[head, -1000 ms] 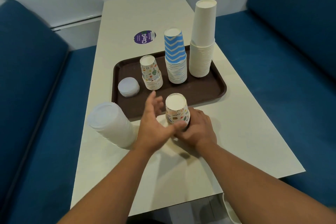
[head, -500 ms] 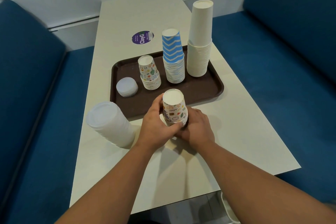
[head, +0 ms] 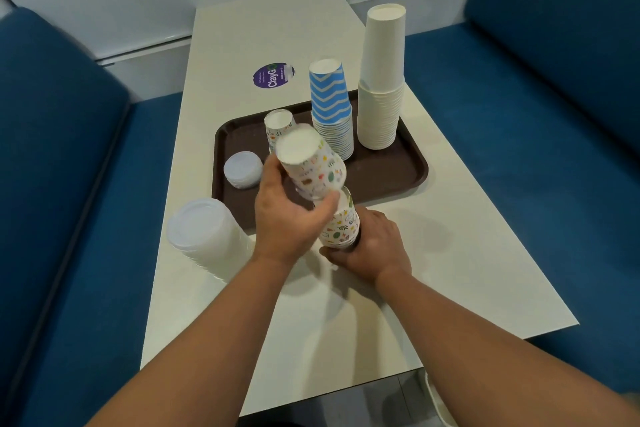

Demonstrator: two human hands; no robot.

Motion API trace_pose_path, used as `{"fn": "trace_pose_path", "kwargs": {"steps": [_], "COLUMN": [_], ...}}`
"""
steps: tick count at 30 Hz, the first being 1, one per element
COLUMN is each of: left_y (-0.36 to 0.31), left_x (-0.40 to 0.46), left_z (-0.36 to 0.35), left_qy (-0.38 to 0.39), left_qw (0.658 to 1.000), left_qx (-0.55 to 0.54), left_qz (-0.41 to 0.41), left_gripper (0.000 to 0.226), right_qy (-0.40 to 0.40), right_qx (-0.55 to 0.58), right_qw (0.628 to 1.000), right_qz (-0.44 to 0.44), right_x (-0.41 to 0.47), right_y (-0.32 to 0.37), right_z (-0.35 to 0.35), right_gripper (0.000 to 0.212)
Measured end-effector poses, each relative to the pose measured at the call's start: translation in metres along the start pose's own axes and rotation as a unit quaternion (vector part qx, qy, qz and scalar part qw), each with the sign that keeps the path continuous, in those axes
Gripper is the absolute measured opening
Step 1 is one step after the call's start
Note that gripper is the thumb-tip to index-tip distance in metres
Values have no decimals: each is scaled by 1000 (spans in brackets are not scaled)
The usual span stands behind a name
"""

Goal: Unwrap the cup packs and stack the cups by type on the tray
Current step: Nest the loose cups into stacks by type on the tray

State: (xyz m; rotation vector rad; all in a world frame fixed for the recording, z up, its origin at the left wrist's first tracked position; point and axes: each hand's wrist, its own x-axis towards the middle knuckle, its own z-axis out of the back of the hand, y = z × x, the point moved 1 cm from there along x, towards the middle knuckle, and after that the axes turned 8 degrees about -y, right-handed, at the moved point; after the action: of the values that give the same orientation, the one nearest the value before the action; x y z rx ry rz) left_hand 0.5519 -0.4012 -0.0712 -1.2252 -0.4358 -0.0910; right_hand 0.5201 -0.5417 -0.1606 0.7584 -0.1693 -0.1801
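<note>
Farthest left, a tall stack of translucent white plastic lids (head: 204, 236) stands on the pale rectangular table (head: 450, 253), and a short pile of small round white lids (head: 242, 170) sits in the left part of the dark brown plastic tray (head: 412, 170). The left hand (head: 287, 218) curls round a lifted, tilted batch of small paper cups with colourful prints (head: 311, 163), held over the tray's near edge, while the right hand (head: 370, 246) grips the rest of that printed stack (head: 341, 225) on the table. On the tray behind stand a low printed-cup stack (head: 278, 125), a blue-and-white zigzag cup stack (head: 330, 107) and a tall plain white paper cup stack (head: 382, 80).
</note>
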Motion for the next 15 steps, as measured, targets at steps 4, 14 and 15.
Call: {"fn": "trace_pose_path", "kwargs": {"steps": [4, 14, 15], "left_y": [-7, 31, 39], "left_x": [55, 132, 126], "left_z": [-9, -41, -44], "left_qy": [-107, -108, -85], "left_qw": [993, 973, 969], "left_qx": [51, 129, 149], "left_qz": [24, 156, 177], "left_gripper": [86, 97, 100], "right_qy": [-15, -10, -14], "right_qx": [22, 23, 23], "right_qw": [1000, 1000, 1000], "right_qz": [-4, -11, -11], "right_x": [-3, -2, -2], "right_y": [-1, -2, -2], "right_z": [0, 0, 0], "right_gripper": [63, 68, 68]}}
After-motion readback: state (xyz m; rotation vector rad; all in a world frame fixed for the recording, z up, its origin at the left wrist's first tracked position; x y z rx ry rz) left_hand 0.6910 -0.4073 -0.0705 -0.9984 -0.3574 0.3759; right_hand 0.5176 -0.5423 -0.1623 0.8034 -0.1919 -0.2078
